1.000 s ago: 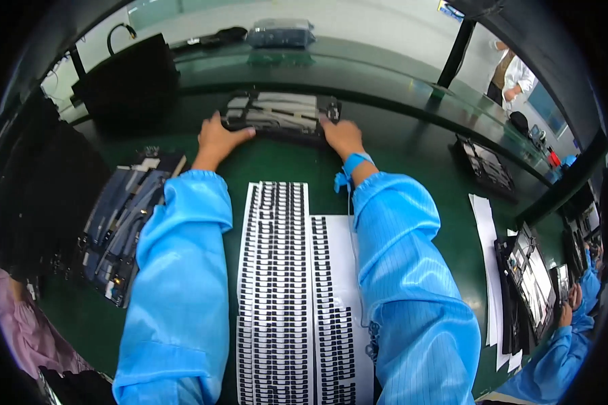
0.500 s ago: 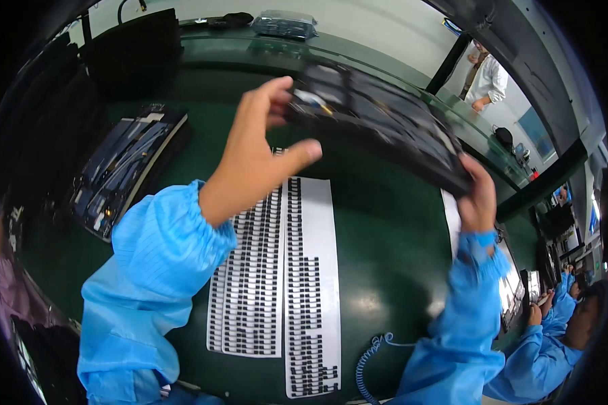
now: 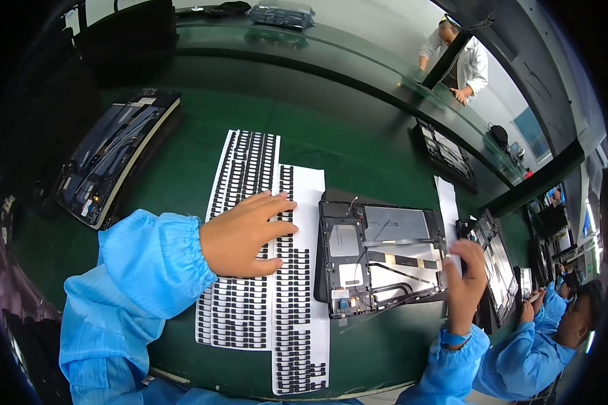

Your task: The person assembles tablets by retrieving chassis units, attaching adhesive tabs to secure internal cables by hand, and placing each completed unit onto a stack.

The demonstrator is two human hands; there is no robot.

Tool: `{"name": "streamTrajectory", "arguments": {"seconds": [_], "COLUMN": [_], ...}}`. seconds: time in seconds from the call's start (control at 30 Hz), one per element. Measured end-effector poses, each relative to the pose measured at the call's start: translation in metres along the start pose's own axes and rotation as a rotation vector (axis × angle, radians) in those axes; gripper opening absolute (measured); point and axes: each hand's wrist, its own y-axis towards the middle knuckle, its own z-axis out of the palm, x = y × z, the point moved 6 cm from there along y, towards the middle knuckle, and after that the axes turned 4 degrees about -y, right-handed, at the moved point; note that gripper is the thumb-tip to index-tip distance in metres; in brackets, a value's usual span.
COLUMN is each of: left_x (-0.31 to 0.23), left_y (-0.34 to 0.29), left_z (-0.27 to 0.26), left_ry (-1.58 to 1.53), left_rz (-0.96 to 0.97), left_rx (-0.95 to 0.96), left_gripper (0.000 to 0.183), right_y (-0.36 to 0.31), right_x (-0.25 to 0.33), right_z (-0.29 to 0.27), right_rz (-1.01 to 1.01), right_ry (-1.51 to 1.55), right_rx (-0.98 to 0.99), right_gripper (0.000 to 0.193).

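Observation:
My left hand point(image 3: 246, 236) is open, palm down and fingers spread, over white sheets point(image 3: 304, 202) covered in rows of small black adhesive pieces. To its right an opened tablet-like device point(image 3: 385, 260) lies flat, its battery, silver plates and black cables exposed. A black pad point(image 3: 321, 290) shows beneath it. Beside the device's right edge is my right hand point(image 3: 467, 277), thumb and fingers apart and slightly blurred. Nothing is visible in it, and whether it touches the device I cannot tell. A blue band circles the right wrist.
Another opened device point(image 3: 118, 158) lies at the left on the green table point(image 3: 358, 175). More stand at the far right point(image 3: 446, 152) and near right point(image 3: 496, 266). A glass shelf point(image 3: 358, 57) runs along the back. Co-workers sit at the right; a person in white point(image 3: 473, 64) stands behind.
The device held up tilted between my hands now lies flat on the table. My left hand has come down onto the sheets, and my right hand has let go and lowered.

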Motion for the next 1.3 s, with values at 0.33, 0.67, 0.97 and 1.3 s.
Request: {"name": "streamTrajectory", "arguments": {"seconds": [0.33,0.67,0.97,1.3], "left_x": [-0.002,-0.005,-0.088,-0.107], "left_y": [-0.003,0.003,0.021,0.036], "left_z": [-0.001,-0.005,-0.004,0.041], "left_ry": [0.009,0.059,-0.128,-0.083], "left_rz": [0.037,0.015,0.262,0.529], "left_rx": [-0.054,-0.032,-0.006,-0.084], "left_gripper": [0.05,0.047,0.05,0.032], "right_y": [-0.004,0.011,-0.054,-0.05], "right_x": [0.136,0.115,0.002,0.005], "right_z": [0.135,0.125,0.018,0.034], "right_rz": [-0.482,-0.296,0.356,0.343], "right_ry": [-0.242,0.027,0.468,0.539], "right_rx": [0.352,0.278,0.363,0.359], "right_gripper": [0.007,0.005,0.003,0.005]}}
